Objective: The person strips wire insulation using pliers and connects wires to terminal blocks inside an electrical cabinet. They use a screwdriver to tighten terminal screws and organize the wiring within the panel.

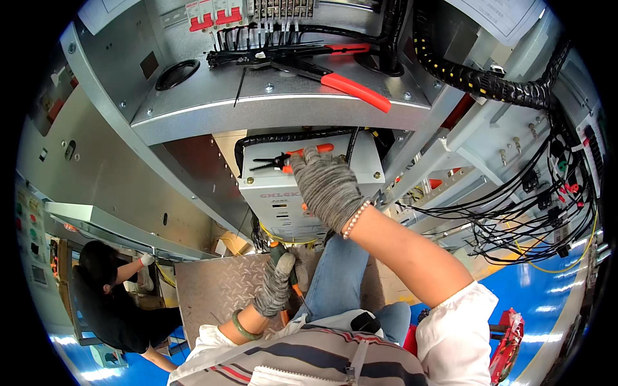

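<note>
Orange-handled pliers [278, 161]: on top of the pale grey box [365, 157], roughly 10 o'clock from our right palm.
Long axis: pretty much 9-to-3, black nose at 9, the far handle poking out toward 3 and angled slightly away from us.
Nearer hand: our right hand [325, 186], easily. It's right at the handles, so the nose sits at 9 o'clock from the fingers.
Right fingers: curled over the handles, but the tips are hidden, so honestly we can't tell if there's a proper hold.
Left hand [275, 283]: well apart, about 7 o'clock from the right, fingers closed round a screwdriver [295, 283].
Red-handled tool [354, 90]: up on the metal shelf [193, 106], 12-ish.
</note>
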The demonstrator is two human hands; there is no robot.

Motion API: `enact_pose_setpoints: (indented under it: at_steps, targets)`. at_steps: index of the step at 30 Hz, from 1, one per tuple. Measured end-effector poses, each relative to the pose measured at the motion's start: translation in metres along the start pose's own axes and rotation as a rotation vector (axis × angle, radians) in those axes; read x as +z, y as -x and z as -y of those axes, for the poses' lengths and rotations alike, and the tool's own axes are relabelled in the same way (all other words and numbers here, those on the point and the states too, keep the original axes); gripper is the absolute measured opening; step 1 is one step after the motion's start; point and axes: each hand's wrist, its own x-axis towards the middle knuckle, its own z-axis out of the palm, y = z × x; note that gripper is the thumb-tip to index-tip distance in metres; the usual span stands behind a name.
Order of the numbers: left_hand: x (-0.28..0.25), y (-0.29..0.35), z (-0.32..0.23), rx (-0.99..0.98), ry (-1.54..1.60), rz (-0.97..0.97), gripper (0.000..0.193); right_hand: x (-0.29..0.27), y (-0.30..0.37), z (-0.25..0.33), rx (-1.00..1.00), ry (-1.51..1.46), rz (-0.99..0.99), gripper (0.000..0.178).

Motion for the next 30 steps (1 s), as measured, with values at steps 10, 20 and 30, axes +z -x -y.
enact_pose_setpoints:
  at_steps: [10,20,30]
  targets:
    - [0.022,-0.014,-0.025,0.443,-0.310,-0.311,0.042,-0.029,0.101,-0.007,-0.048,-0.688,-0.319,0.034]
    - [0.110,-0.026,-0.021,0.305,-0.511,0.279,0.010,-0.032,0.214,-0.025,0.109,-1.366,-0.220,0.057]
    - [0.182,-0.077,-0.004,0.368,-0.117,0.769,0.038,-0.067,0.287,-0.076,0.394,-1.312,-0.492,0.039]
